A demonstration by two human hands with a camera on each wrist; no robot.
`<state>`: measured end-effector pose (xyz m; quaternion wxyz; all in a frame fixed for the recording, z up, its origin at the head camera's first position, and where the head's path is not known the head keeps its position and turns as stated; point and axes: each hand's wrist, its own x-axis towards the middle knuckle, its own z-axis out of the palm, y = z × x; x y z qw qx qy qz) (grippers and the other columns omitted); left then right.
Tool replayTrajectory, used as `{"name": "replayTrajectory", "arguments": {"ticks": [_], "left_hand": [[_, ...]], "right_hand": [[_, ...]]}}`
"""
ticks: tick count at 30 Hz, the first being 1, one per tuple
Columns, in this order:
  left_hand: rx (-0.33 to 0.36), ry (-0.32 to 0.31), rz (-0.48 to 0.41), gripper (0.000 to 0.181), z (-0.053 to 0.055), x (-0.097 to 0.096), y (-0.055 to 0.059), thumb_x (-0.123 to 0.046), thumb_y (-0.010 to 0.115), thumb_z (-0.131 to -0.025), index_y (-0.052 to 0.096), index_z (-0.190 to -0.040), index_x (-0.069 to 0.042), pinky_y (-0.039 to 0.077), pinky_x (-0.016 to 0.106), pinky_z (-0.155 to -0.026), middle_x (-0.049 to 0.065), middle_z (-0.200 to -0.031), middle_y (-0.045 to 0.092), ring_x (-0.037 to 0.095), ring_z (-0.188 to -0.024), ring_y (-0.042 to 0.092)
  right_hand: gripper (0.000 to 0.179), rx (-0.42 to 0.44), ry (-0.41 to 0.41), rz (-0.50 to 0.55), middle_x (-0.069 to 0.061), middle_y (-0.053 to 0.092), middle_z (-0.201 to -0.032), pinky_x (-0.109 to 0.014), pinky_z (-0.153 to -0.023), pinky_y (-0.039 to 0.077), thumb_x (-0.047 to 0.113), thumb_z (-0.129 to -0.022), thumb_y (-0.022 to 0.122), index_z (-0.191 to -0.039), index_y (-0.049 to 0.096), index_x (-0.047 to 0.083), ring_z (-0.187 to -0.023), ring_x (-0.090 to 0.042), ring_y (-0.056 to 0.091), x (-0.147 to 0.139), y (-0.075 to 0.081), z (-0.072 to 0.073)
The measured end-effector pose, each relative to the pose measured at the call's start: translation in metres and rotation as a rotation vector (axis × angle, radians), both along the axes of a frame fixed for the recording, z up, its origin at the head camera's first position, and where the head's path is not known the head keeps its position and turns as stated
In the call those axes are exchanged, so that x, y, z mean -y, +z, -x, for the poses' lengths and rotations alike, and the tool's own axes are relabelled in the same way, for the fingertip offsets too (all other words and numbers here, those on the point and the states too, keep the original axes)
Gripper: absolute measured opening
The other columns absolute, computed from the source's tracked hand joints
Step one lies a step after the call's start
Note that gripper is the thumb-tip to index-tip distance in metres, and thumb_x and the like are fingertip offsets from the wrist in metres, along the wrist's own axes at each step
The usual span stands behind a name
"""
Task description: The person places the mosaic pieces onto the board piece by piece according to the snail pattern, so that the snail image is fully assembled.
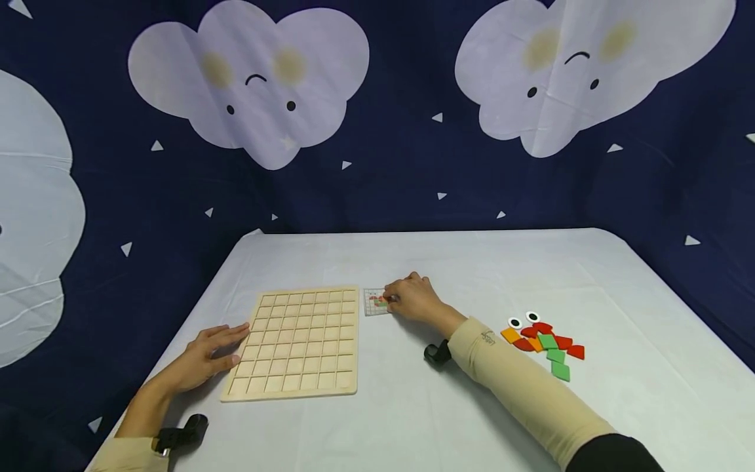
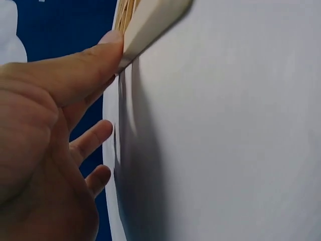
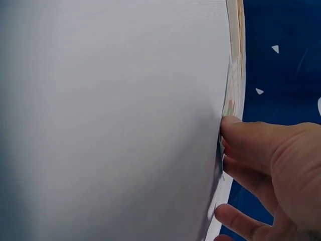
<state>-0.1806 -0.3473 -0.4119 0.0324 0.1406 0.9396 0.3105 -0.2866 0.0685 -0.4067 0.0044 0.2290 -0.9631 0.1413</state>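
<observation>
A square wooden grid board (image 1: 297,342) with rows of shallow square cells lies flat on the table. At its left edge rests my left hand (image 1: 206,357), fingers extended; in the left wrist view the thumb (image 2: 95,63) touches the board's rim (image 2: 150,25). Just right of the board is a small pattern card (image 1: 373,303), printed with a grid and a red and green picture. My right hand (image 1: 415,298) pinches the card's right side and covers part of it. In the right wrist view, the thumb (image 3: 246,133) sits on the card's edge.
To the right of my right forearm lies a loose group of red (image 1: 575,352), green (image 1: 560,371) and orange pieces (image 1: 510,335), with two round eye pieces (image 1: 533,317). A dark blue cloth (image 1: 401,164) with clouds hangs behind the white table (image 1: 472,255).
</observation>
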Motion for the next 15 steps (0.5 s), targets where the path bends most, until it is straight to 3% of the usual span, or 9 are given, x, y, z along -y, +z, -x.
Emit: {"name": "replayTrajectory", "arguments": {"ticks": [7,15], "left_hand": [[-0.038,-0.024,-0.021,0.055,-0.003,-0.024,-0.003,-0.026,0.066,-0.086,0.05,-0.136,-0.006,0.01,0.073,-0.094,0.021,-0.145,0.041,0.049,-0.133,0.02],[-0.049,-0.025,-0.026,0.055,-0.006,-0.064,-0.006,-0.024,0.067,-0.086,0.051,-0.135,-0.005,0.015,0.071,-0.097,0.015,-0.147,0.042,0.046,-0.134,0.023]], "right_hand": [[0.027,-0.028,0.003,-0.022,0.0,0.062,-0.129,-0.045,-0.081,0.038,0.025,-0.082,0.071,-0.109,0.072,0.019,-0.112,-0.034,0.051,-0.034,0.003,-0.008],[0.029,-0.031,-0.023,-0.022,-0.002,0.063,-0.127,-0.042,-0.077,0.036,0.023,-0.08,0.073,-0.109,0.072,0.017,-0.111,-0.035,0.052,-0.076,0.004,-0.015]]}}
